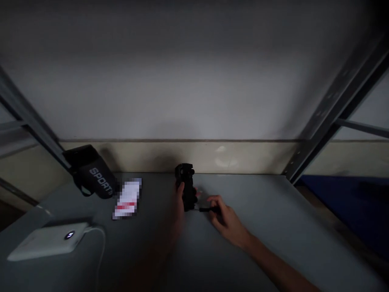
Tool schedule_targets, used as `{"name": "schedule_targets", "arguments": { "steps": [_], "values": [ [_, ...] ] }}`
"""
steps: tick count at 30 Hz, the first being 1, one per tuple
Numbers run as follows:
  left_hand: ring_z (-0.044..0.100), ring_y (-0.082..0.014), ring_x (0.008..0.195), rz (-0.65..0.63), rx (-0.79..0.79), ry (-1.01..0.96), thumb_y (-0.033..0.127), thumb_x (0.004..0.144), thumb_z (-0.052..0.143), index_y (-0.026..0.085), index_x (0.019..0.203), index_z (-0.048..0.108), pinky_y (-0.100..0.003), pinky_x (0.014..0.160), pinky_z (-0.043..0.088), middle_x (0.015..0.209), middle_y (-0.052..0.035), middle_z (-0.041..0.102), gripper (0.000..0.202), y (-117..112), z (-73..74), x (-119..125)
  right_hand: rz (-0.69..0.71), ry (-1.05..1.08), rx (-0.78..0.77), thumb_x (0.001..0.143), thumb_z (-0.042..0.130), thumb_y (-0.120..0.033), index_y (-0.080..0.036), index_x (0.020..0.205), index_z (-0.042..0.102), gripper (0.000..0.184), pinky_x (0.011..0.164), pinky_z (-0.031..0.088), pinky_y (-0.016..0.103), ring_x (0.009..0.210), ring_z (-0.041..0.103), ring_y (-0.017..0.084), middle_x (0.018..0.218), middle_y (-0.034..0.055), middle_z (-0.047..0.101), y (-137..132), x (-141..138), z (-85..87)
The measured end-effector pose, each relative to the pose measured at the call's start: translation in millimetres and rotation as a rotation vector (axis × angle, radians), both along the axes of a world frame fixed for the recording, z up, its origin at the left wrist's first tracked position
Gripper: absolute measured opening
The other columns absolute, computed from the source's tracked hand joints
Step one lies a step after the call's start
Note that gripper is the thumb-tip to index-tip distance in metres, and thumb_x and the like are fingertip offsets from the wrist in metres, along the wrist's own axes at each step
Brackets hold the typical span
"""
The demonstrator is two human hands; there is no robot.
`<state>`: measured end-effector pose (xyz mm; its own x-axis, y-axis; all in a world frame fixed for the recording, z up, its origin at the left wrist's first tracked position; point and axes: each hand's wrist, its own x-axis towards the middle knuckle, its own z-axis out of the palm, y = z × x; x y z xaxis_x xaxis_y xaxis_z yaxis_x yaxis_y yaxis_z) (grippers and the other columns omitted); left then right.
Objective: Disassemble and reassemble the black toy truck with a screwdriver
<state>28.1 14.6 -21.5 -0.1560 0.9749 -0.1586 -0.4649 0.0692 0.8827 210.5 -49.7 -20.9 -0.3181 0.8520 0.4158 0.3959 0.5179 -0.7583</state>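
Observation:
My left hand [180,202] is closed round a black toy-like object with small round parts along its right side [187,186], holding it upright on the grey table. Its exact kind is too dark to make out. In my right hand [226,221] is a small screwdriver [206,209] with a dark handle, gripped between the fingers. Its thin shaft points left, at the lower right end of the black object. Whether the tip touches is unclear. A small pale and red thing [198,193] shows faintly just right of the black object.
On the left of the grey table [252,194] are a black SPORT bottle holder [94,172], a phone with a blurred screen [127,198] and a white power bank [50,241] with its cable [103,239]. Metal posts [322,117] flank the table; a wall stands behind it.

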Motion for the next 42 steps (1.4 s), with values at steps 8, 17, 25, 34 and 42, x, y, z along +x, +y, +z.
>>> {"name": "schedule_targets", "arguments": {
  "steps": [8, 17, 25, 34, 42],
  "values": [
    [0.078, -0.0198, 0.083, 0.007, 0.149, 0.094, 0.051, 0.088, 0.080, 0.032, 0.148, 0.048, -0.028, 0.070, 0.059, 0.102, -0.0016, 0.076, 0.071, -12.2, 2.3, 8.3, 0.024, -0.027, -0.107, 0.114, 0.041, -0.039, -0.025, 0.128, 0.055, 0.024, 0.067, 0.053, 0.029, 0.068, 0.065, 0.018, 0.089, 0.0003, 0.071, -6.4, 11.5, -2.6],
    [0.077, -0.0202, 0.085, 0.078, 0.117, 0.174, 0.054, 0.091, 0.076, 0.037, 0.156, 0.042, -0.029, 0.072, 0.060, 0.100, -0.0013, 0.074, 0.075, -11.4, -2.8, 9.7, 0.047, -0.005, -0.166, 0.113, 0.045, -0.042, -0.025, 0.127, 0.057, 0.025, 0.071, 0.050, 0.030, 0.072, 0.063, 0.019, 0.089, 0.0001, 0.068, -5.8, 12.9, -1.2],
    [0.077, -0.0199, 0.081, 0.093, 0.112, 0.221, 0.056, 0.090, 0.076, 0.036, 0.158, 0.042, -0.026, 0.065, 0.056, 0.101, -0.0027, 0.075, 0.079, -4.3, -8.7, 10.8, 0.028, 0.153, -0.293, 0.111, 0.048, -0.049, -0.024, 0.127, 0.054, 0.030, 0.059, 0.040, 0.027, 0.061, 0.050, 0.017, 0.074, -0.0047, 0.054, 1.0, 11.2, -3.7],
    [0.075, -0.0189, 0.074, 0.149, 0.127, 0.249, 0.057, 0.087, 0.076, 0.031, 0.149, 0.051, -0.026, 0.060, 0.054, 0.097, -0.0018, 0.074, 0.072, -5.3, 1.5, 14.1, 0.028, 0.118, -0.283, 0.112, 0.047, -0.055, -0.024, 0.118, 0.063, 0.036, 0.060, 0.038, 0.028, 0.058, 0.049, 0.016, 0.068, -0.0047, 0.054, 4.2, 9.4, -1.6],
    [0.077, -0.0198, 0.078, 0.151, 0.096, 0.243, 0.056, 0.086, 0.078, 0.034, 0.144, 0.053, -0.027, 0.064, 0.056, 0.099, -0.0008, 0.075, 0.068, -4.2, 0.4, 13.4, 0.030, 0.163, -0.152, 0.110, 0.050, -0.051, -0.024, 0.123, 0.058, 0.031, 0.063, 0.042, 0.027, 0.068, 0.055, 0.017, 0.084, -0.0014, 0.059, 6.6, 6.2, -5.4]
  ]
}}
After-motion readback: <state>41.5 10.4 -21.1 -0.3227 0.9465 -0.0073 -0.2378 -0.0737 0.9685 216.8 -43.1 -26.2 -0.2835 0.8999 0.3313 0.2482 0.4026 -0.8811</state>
